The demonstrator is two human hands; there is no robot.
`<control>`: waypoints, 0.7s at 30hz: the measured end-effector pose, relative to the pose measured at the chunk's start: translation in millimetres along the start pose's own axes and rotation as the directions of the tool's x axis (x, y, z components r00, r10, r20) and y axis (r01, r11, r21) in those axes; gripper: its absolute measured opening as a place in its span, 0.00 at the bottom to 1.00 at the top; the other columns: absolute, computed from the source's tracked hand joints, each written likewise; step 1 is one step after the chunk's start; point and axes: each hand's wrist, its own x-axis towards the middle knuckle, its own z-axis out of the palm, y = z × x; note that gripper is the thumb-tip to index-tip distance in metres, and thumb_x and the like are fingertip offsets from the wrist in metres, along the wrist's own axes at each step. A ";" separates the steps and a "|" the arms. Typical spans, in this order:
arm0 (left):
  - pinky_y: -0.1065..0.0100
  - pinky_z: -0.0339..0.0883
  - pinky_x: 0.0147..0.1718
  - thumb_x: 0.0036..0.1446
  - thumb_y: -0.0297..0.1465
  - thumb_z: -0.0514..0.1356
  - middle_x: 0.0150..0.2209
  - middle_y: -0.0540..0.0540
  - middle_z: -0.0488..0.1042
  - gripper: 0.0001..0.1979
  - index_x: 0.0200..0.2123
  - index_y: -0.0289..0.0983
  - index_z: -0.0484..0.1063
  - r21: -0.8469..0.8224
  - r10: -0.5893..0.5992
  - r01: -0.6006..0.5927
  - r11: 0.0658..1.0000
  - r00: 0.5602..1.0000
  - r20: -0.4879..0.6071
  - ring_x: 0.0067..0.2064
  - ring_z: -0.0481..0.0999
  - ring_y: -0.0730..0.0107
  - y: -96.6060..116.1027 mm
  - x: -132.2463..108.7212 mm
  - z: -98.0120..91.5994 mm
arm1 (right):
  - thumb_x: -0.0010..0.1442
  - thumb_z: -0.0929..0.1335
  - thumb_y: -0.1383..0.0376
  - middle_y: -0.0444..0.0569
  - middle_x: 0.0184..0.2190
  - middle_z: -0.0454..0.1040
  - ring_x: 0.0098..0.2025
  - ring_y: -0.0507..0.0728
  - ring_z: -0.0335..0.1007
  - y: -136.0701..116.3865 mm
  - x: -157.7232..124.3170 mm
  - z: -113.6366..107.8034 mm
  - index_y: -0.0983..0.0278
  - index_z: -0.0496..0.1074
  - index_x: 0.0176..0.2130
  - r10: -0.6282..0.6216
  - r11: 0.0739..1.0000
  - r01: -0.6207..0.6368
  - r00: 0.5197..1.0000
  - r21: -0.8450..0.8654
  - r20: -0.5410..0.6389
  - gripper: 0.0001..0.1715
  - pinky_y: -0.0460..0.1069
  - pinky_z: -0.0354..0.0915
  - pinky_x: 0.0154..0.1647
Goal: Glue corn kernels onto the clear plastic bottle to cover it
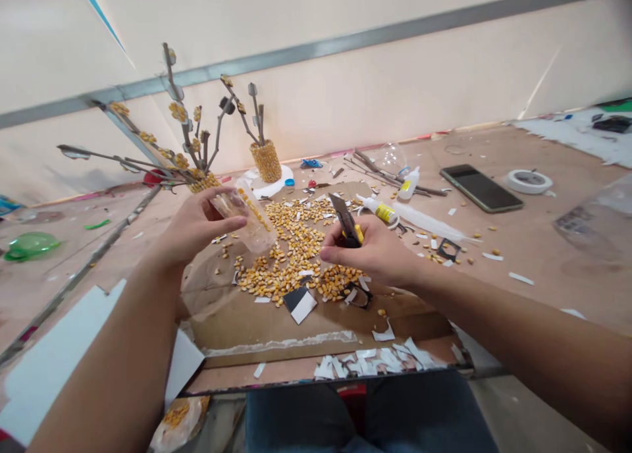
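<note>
My left hand (210, 219) is closed around a clear plastic cup (259, 232), tilted, with a few rows of corn kernels stuck along its side. In my right hand (370, 249) is a utility knife (347, 221), its dark blade pointing up and to the left, with a yellow part near my fingers. Between and below both hands, loose corn kernels (291, 242) lie spread over a brown cardboard sheet (227, 321). A black-and-white paper square (300, 303) rests at the near edge of the kernels.
Behind stand kernel-covered vases (266, 161) with twigs. To the right lie glue bottles (382, 209), a phone (480, 187), a tape roll (529, 181) and bare twigs (385, 170). Paper scraps (368, 363) line the front edge. A green plastic piece (32, 245) sits left.
</note>
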 end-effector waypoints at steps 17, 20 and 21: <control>0.57 0.80 0.51 0.46 0.40 0.80 0.47 0.38 0.86 0.29 0.51 0.37 0.82 -0.268 -0.047 0.091 0.959 0.985 0.167 0.53 0.84 0.47 13.8 -24.2 66.2 | 0.57 0.77 0.59 0.40 0.25 0.69 0.27 0.50 0.60 -7.7 -6.9 4.3 0.64 0.76 0.31 0.004 1.000 -0.006 0.997 0.025 0.079 0.11 0.48 0.55 0.29; 0.58 0.80 0.49 0.46 0.41 0.80 0.48 0.37 0.85 0.29 0.51 0.37 0.82 -0.266 -0.044 0.087 0.960 0.985 0.164 0.53 0.84 0.46 14.3 -25.4 67.7 | 0.55 0.79 0.56 0.40 0.25 0.70 0.27 0.50 0.60 -8.7 -6.8 2.5 0.64 0.77 0.33 0.072 0.995 -0.078 0.993 0.065 0.092 0.15 0.47 0.54 0.28; 0.58 0.80 0.49 0.46 0.41 0.80 0.48 0.37 0.85 0.30 0.51 0.37 0.82 -0.268 -0.043 0.088 0.959 0.985 0.169 0.53 0.84 0.46 14.5 -25.6 68.1 | 0.53 0.80 0.56 0.40 0.25 0.70 0.27 0.50 0.59 -9.0 -6.8 1.8 0.64 0.77 0.33 0.097 0.992 -0.105 0.990 0.077 0.099 0.17 0.47 0.54 0.28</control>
